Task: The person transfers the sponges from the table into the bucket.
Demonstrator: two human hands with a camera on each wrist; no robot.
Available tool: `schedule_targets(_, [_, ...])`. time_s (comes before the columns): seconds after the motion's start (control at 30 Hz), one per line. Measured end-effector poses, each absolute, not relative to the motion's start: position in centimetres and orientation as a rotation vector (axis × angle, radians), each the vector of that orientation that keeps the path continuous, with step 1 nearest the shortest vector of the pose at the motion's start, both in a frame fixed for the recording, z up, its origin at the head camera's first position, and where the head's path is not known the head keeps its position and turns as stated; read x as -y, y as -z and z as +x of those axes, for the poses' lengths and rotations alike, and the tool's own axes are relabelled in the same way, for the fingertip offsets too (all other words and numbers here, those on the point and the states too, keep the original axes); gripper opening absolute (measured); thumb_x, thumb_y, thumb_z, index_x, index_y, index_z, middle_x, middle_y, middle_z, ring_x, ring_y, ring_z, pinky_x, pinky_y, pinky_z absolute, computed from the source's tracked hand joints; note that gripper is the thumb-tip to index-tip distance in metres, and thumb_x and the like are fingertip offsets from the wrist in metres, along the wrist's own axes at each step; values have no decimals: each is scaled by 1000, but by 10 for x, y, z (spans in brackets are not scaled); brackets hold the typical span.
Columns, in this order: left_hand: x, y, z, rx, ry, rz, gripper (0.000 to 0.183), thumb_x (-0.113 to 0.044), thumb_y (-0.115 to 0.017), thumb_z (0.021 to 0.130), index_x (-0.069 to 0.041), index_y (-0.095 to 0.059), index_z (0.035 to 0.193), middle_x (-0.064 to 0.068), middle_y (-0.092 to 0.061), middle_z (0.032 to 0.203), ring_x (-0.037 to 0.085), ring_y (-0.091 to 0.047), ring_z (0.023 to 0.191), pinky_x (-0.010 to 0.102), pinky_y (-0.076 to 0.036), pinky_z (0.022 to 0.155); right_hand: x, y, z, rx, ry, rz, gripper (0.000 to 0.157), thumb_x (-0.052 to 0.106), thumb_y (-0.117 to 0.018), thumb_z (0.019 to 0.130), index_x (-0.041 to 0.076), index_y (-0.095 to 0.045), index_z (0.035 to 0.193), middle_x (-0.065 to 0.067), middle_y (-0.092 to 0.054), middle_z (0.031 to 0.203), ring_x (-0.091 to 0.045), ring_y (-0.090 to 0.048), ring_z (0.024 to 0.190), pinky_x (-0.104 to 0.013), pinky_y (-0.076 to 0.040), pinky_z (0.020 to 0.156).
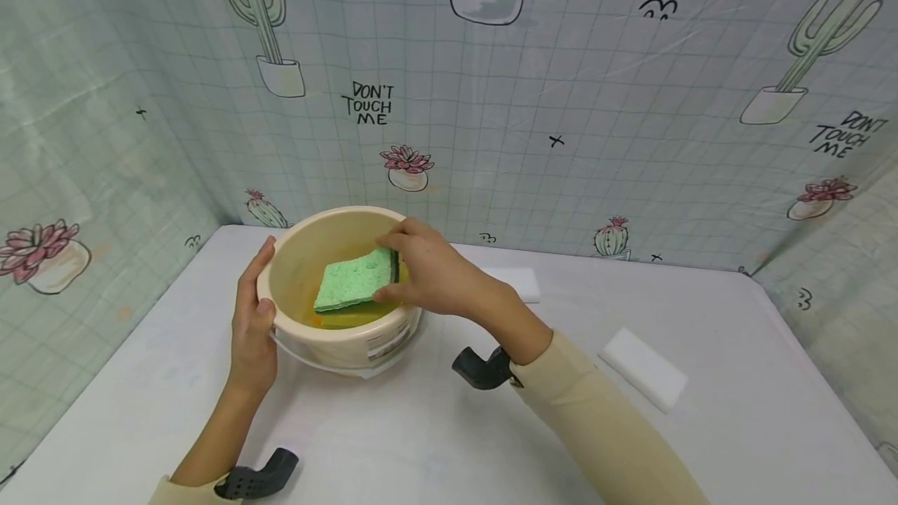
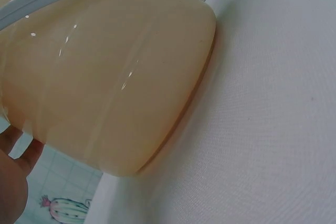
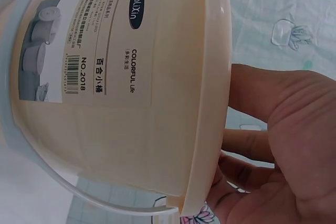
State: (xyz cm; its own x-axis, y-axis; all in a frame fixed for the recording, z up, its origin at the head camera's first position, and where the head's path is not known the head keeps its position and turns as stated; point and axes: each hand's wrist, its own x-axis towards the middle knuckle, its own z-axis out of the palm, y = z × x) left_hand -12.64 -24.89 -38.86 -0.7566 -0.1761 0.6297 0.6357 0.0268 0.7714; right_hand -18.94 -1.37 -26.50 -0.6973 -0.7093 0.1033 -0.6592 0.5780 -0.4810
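- Currently, the right hand (image 1: 440, 270) is pinching a light-green rectangular sponge (image 1: 356, 280) by its right end, between thumb and fingers.
- That sponge is sitting tilted inside a round cream plastic bucket (image 1: 319, 340), left of centre in the frame, partly covering a yellow piece (image 1: 348, 319) beneath.
- The left hand (image 1: 254, 333) is pressing fairly straight fingers against the bucket's outer left side, its thumb lying by the rim.
- Because the pinch is taking only one end, the sponge could be twisting or slipping loose if the thumb eases.
- A sponge corner catching the rim could be tipping or dragging the bucket, especially with weak support at left.
- A thin whitish handle (image 1: 368, 373) is hanging across the bucket's front, where a black wrist mount (image 1: 482, 369) could be snagging.
- The right forearm is partly hiding a white block (image 1: 521, 284); another white rectangular block (image 1: 644, 369) is lying beside the sleeve (image 1: 596, 411), right of centre.
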Motion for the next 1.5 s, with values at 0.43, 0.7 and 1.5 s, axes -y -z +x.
schedule_targets(0.43, [249, 391, -127, 1724, 1794, -468, 56, -26, -42, 97, -4, -32, 147, 11, -22, 155, 25, -18, 141, 31, -17, 112, -11, 259, -192, -2718, 945, -1138, 57, 26, -72, 86, 7, -52, 136, -7, -52, 128, -21, -55, 98, -25, -50, 71])
schedule_targets(0.7, [250, 391, -127, 1725, 1799, -462, 56, -25, -42, 96, -5, -32, 147, 11, -22, 155, 25, -19, 141, 30, -18, 112, -57, 274, -194, -2798, 1220, -1140, 49, 23, -73, 86, 12, -58, 131, 1, -57, 121, -14, -55, 92, -26, -51, 75])
schedule_targets(1.5, [247, 388, -126, 1745, 1806, -435, 56, -24, -41, 96, -5, -32, 148, 10, -22, 156, 25, -20, 140, 26, -23, 110, -157, 364, -232, -2776, 1434, -514, 50, 30, -70, 88, 14, -56, 133, -10, -57, 128, -23, -58, 105, -41, -47, 90])
